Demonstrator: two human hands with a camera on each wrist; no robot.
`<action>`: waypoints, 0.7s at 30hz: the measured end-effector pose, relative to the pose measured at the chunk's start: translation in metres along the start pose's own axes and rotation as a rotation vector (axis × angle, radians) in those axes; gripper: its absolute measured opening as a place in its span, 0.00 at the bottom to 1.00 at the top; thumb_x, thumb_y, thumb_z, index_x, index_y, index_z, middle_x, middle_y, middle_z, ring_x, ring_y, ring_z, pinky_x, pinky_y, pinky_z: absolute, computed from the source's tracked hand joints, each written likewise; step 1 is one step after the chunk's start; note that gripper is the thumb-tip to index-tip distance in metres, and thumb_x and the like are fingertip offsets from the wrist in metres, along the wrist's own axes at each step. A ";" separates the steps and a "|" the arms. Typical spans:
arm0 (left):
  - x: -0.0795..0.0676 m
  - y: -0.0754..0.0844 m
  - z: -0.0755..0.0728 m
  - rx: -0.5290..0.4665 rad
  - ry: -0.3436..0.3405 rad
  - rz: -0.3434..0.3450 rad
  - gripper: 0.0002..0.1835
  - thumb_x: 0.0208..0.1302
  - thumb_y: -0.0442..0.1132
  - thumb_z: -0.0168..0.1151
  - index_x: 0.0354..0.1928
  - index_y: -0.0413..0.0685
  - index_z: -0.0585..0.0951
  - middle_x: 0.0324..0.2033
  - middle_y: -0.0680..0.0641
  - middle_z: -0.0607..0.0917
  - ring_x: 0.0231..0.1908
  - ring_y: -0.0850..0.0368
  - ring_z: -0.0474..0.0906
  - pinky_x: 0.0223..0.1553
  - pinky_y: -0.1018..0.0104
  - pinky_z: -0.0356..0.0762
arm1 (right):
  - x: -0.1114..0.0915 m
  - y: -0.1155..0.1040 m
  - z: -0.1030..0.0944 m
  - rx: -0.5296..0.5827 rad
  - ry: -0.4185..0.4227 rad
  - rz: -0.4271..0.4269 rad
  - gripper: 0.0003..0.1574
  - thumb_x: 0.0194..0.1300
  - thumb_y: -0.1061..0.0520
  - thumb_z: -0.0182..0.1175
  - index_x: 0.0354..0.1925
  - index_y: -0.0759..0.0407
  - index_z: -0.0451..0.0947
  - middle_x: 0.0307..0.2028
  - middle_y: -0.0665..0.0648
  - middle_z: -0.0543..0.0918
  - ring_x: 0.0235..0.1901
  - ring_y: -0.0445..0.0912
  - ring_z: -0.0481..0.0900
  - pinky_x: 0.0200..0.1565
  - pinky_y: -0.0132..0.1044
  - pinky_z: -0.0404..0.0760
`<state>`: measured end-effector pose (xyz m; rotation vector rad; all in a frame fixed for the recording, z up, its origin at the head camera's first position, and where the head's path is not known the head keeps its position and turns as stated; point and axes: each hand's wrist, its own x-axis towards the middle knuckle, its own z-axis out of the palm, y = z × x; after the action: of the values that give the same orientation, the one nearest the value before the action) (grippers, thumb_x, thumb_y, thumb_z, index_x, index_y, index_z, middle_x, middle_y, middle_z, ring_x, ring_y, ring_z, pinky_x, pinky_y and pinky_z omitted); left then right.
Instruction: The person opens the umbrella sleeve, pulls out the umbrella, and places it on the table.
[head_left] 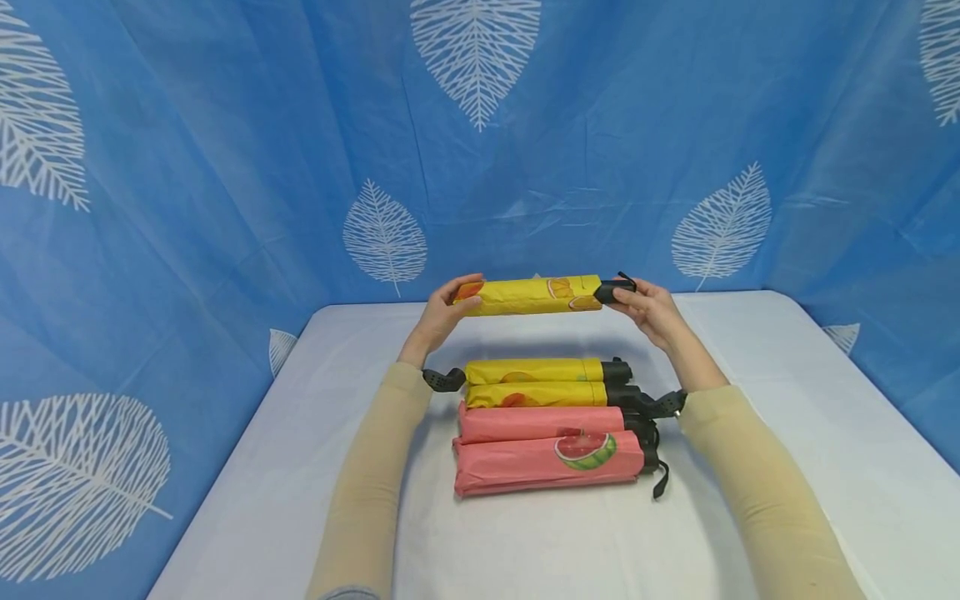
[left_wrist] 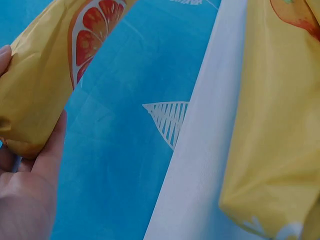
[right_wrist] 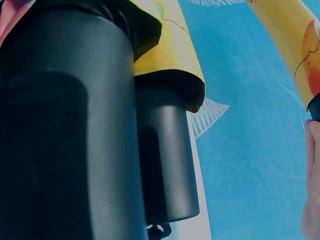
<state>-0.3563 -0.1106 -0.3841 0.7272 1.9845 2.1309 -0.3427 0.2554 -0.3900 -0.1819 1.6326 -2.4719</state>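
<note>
Both hands hold up a folded umbrella in a yellow sleeve (head_left: 532, 296) with orange-slice prints, level above the far part of the table. My left hand (head_left: 444, 315) grips its sleeved left end; in the left wrist view the fingers (left_wrist: 50, 155) curl under that end. My right hand (head_left: 651, 310) pinches the black handle (head_left: 617, 291) at the other end. Below lie two more yellow folded umbrellas (head_left: 536, 371), side by side. Nearer the front are two pink ones (head_left: 510, 467), the front one with a watermelon print. Their black handles all point right.
A white cloth covers the table (head_left: 555, 550). Behind and beside it hangs a blue curtain (head_left: 570, 183) with white leaf prints. Small black wrist cameras (head_left: 444, 380) sit at both cuffs, close over the lying umbrellas. A dark wrist strap (head_left: 660, 483) hangs off the front pink umbrella.
</note>
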 end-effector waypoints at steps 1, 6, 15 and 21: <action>0.000 0.000 0.000 -0.001 0.000 -0.001 0.26 0.67 0.30 0.55 0.67 0.38 0.66 0.62 0.41 0.70 0.57 0.51 0.68 0.55 0.59 0.71 | 0.000 0.000 -0.001 0.000 0.001 -0.002 0.44 0.67 0.67 0.55 0.72 0.70 0.43 0.71 0.68 0.42 0.42 0.41 0.82 0.51 0.30 0.74; 0.001 -0.006 -0.005 -0.007 0.008 -0.005 0.24 0.66 0.30 0.57 0.65 0.42 0.70 0.61 0.42 0.72 0.57 0.50 0.69 0.55 0.59 0.71 | 0.001 0.002 -0.003 0.001 -0.009 -0.023 0.45 0.66 0.68 0.56 0.72 0.71 0.42 0.71 0.68 0.40 0.44 0.40 0.81 0.51 0.32 0.74; 0.002 -0.020 -0.017 0.004 0.045 -0.002 0.25 0.66 0.34 0.59 0.65 0.43 0.70 0.59 0.43 0.73 0.56 0.49 0.69 0.55 0.58 0.70 | -0.002 0.002 -0.010 0.045 0.000 -0.024 0.41 0.67 0.68 0.54 0.71 0.69 0.45 0.71 0.68 0.41 0.42 0.42 0.82 0.46 0.28 0.77; -0.005 -0.013 -0.022 -0.041 0.059 -0.023 0.24 0.68 0.32 0.55 0.66 0.40 0.69 0.59 0.41 0.72 0.55 0.51 0.69 0.56 0.61 0.69 | -0.004 0.001 -0.017 0.085 -0.002 -0.044 0.21 0.67 0.69 0.54 0.57 0.62 0.68 0.71 0.67 0.41 0.43 0.44 0.82 0.40 0.25 0.78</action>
<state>-0.3645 -0.1305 -0.3978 0.6383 1.9614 2.1978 -0.3420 0.2714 -0.3973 -0.2101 1.5348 -2.5674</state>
